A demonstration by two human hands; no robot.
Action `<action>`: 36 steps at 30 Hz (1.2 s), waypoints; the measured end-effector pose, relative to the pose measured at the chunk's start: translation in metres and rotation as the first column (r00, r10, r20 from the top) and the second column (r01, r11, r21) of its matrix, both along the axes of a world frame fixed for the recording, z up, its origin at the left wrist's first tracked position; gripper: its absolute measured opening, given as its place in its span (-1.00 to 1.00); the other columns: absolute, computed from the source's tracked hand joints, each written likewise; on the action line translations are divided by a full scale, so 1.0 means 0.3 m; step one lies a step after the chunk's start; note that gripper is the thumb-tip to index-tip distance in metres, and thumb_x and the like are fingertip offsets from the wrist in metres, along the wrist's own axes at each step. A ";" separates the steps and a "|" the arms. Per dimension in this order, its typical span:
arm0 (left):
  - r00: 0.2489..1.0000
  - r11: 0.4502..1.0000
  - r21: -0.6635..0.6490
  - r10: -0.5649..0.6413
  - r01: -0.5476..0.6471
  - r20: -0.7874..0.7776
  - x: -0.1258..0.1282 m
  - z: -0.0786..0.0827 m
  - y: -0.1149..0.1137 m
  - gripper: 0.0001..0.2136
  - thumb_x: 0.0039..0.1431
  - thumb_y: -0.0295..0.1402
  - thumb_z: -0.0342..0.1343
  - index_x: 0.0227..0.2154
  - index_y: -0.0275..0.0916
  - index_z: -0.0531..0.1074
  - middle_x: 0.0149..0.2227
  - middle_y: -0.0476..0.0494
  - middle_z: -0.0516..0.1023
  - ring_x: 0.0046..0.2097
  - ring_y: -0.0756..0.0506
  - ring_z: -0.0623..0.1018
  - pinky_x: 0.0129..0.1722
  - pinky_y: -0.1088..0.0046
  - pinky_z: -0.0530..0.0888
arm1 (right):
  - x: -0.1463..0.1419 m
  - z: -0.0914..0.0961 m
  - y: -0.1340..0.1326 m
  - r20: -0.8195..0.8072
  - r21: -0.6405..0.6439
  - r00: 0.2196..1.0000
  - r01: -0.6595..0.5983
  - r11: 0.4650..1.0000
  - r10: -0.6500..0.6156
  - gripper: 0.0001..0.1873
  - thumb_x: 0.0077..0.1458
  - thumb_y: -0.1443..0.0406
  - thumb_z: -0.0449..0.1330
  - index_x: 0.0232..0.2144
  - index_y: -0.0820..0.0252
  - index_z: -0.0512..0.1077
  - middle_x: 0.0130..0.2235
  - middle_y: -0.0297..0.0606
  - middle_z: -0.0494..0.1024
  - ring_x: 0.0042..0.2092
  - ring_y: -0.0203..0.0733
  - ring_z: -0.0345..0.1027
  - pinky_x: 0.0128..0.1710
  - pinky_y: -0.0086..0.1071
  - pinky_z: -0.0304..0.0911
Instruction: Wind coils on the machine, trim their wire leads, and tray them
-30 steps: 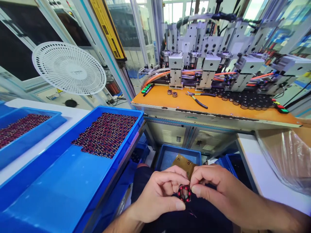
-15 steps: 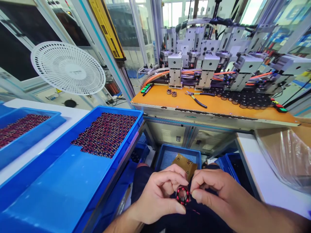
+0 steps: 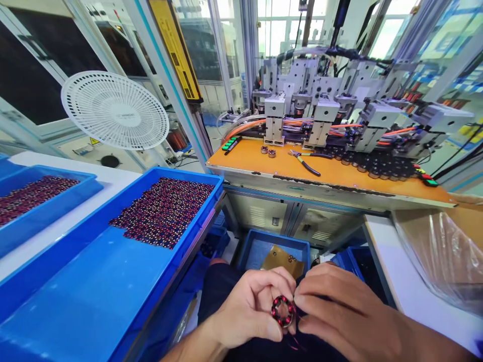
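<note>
here, left hand (image 3: 251, 309) fingers pinched on wound ring (image 3: 283, 310), right hand (image 3: 335, 306) fingers closed at its edge

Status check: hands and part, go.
Left hand pinching the stator ring over the lap. Right hand fingertips on its right edge. Blue tray of stators off left, apart from both hands.

Both hands sit lower in the view than a second ago. The left hand (image 3: 247, 311) and right hand (image 3: 339, 306) now carry the red-wound ring (image 3: 283, 310) down clear of the brown card (image 3: 281, 259), which their fingers overlapped before.
</note>
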State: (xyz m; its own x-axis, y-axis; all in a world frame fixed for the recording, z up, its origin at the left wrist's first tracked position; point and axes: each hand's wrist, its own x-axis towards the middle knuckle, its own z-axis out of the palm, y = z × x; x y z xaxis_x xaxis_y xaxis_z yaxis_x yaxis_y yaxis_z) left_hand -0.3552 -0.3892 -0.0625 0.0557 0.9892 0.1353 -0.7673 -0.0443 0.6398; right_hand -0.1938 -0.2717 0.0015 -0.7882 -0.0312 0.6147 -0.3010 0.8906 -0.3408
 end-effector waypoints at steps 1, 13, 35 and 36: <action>1.000 1.000 -0.003 -0.013 0.013 0.014 0.002 0.000 0.002 -0.62 -0.29 -0.48 0.52 -0.29 -0.25 0.63 -0.26 -0.02 0.46 -0.36 0.07 0.60 -0.34 0.64 0.51 | -0.007 -0.007 0.000 0.000 -0.010 1.000 -0.017 1.000 0.017 -0.88 0.35 0.35 0.09 -0.14 0.30 0.41 -0.25 -0.19 0.55 -0.22 -0.26 0.40 -0.16 -0.37 0.38; 1.000 1.000 -0.010 -0.008 0.008 0.006 0.001 -0.027 0.000 -0.65 -0.21 -0.48 0.49 -0.27 -0.23 0.63 -0.22 -0.04 0.45 -0.39 0.08 0.62 -0.36 0.64 0.55 | -0.041 -0.041 -0.002 -0.081 -0.092 0.997 -0.004 0.996 -0.004 -0.83 0.35 0.34 0.09 -0.28 0.25 0.45 -0.39 -0.28 0.53 -0.37 -0.32 0.32 -0.36 -0.41 0.29; 0.920 0.980 -0.033 0.170 -0.194 -0.353 -0.006 0.002 -0.033 -0.79 0.15 -0.38 0.27 -0.13 -0.18 0.52 -0.44 0.00 0.50 -0.45 0.10 0.49 -0.39 0.60 0.44 | -0.037 -0.086 -0.062 -0.088 -0.154 0.955 0.267 0.951 -0.282 -0.77 0.39 0.31 0.01 -0.35 0.20 0.35 -0.45 -0.36 0.46 -0.42 -0.41 0.39 -0.40 -0.55 0.33; 0.916 0.977 -0.021 0.190 -0.211 -0.354 -0.002 0.003 -0.034 -0.79 0.17 -0.39 0.26 -0.11 -0.17 0.52 -0.42 -0.01 0.51 -0.44 0.09 0.51 -0.38 0.59 0.46 | -0.036 -0.086 -0.066 -0.097 -0.151 0.948 0.288 0.946 -0.304 -0.77 0.38 0.32 0.02 -0.35 0.20 0.35 -0.46 -0.36 0.46 -0.43 -0.40 0.39 -0.41 -0.54 0.33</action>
State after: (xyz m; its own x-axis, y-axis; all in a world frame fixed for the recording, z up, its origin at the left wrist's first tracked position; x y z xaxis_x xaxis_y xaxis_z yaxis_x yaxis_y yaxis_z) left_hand -0.3560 -0.3993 -0.0616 -0.1111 0.9901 0.0858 -0.4749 -0.1287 0.8706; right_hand -0.2047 -0.2914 -0.0242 -0.6713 0.2812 0.6857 -0.0756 0.8944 -0.4409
